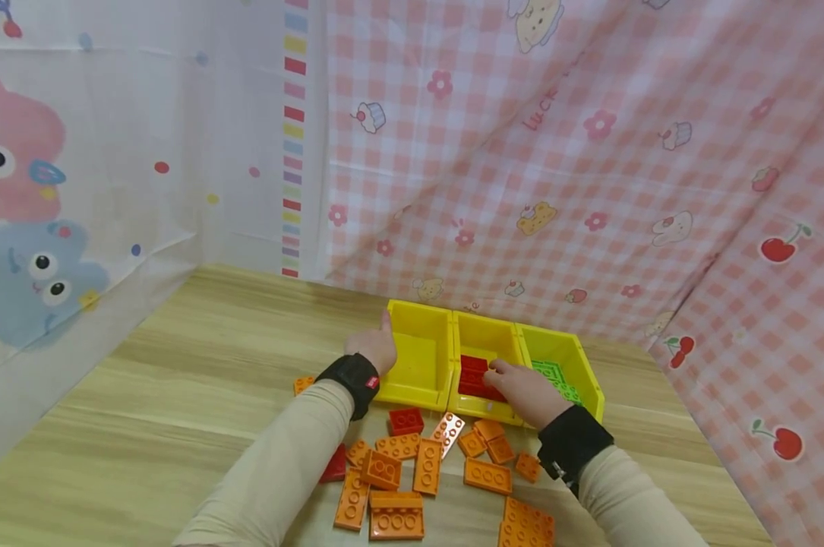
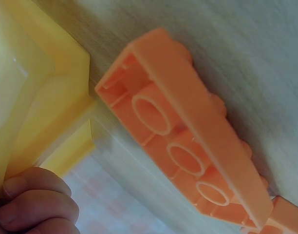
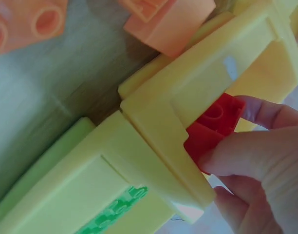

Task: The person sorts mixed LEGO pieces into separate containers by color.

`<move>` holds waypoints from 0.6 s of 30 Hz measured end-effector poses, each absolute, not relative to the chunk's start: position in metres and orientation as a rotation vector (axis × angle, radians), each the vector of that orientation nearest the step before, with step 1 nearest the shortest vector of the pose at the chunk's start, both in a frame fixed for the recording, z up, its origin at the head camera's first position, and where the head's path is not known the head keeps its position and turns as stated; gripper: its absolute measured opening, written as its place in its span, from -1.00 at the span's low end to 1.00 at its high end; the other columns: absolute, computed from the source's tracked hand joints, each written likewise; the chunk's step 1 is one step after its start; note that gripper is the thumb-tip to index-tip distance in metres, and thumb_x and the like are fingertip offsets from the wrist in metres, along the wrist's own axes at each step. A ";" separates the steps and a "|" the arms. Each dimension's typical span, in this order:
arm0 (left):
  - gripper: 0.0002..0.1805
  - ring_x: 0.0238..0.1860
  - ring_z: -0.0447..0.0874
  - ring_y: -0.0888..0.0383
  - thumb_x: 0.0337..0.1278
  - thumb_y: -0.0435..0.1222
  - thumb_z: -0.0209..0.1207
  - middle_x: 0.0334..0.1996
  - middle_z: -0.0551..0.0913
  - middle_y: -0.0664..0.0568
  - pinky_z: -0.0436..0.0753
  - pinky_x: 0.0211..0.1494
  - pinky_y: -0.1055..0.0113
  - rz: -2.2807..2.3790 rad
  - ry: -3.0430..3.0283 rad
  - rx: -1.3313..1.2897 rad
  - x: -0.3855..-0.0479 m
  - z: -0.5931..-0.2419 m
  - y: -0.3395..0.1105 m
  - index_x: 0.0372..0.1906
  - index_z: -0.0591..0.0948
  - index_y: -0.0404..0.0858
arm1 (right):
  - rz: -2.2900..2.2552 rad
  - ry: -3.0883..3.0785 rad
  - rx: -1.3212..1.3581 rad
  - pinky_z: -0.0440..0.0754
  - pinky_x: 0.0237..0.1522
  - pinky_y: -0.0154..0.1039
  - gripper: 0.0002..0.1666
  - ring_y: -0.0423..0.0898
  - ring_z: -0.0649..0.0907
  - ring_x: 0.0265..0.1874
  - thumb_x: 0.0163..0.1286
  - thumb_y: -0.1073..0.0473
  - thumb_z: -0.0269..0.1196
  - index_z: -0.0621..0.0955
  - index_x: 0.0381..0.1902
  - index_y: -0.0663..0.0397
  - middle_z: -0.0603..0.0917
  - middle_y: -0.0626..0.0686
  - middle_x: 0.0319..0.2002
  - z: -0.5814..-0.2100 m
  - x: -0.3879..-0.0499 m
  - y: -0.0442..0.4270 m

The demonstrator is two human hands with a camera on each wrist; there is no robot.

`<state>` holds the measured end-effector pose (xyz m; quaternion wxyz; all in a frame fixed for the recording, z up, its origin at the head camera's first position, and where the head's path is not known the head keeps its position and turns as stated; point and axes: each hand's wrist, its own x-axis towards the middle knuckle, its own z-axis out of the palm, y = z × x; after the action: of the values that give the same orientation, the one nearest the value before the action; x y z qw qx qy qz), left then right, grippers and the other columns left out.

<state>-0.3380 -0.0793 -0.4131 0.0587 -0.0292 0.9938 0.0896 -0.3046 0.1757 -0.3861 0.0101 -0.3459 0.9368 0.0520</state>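
Note:
Three joined yellow bins stand in a row. My left hand grips the left side wall of the left bin, thumb along its edge; curled fingers show against the bin in the left wrist view. Over the middle bin, my right hand pinches a red toy brick between thumb and fingers, just inside the front opening. More red bricks lie in that bin. Green bricks lie in the right bin. Part of the held brick is hidden by the hand.
Several orange bricks are scattered on the wooden table before the bins, with a red brick and a partly covered red piece among them. A checked cloth hangs right behind the bins.

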 end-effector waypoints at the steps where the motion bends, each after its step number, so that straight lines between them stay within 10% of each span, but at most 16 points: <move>1: -0.32 -0.57 0.50 0.09 0.39 -0.23 -0.24 -0.66 0.52 -0.01 0.51 -0.33 0.15 0.269 3.012 -0.089 -0.338 -0.413 -0.080 0.48 -0.22 -0.20 | 0.133 2.915 -1.047 0.50 -0.02 0.02 -0.75 0.11 0.58 -0.10 0.26 0.25 0.23 0.58 -0.08 -0.01 0.53 0.17 0.06 -0.386 -0.305 0.177; 18: -0.34 -0.63 0.45 0.11 0.38 -0.26 -0.24 -0.69 0.50 -0.01 0.48 -0.46 0.20 0.335 3.034 -0.078 -0.329 -0.407 -0.078 0.48 -0.19 -0.22 | 0.036 3.019 -0.967 0.10 0.22 0.24 -0.61 0.12 0.41 0.21 0.37 0.29 0.09 0.51 0.16 0.15 0.49 0.18 0.17 -0.402 -0.300 0.186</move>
<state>-0.3294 -0.0785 -0.4069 0.0442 -0.0255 0.9927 0.1096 -0.3000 0.1865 -0.4020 -0.0146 -0.3049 0.9522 0.0114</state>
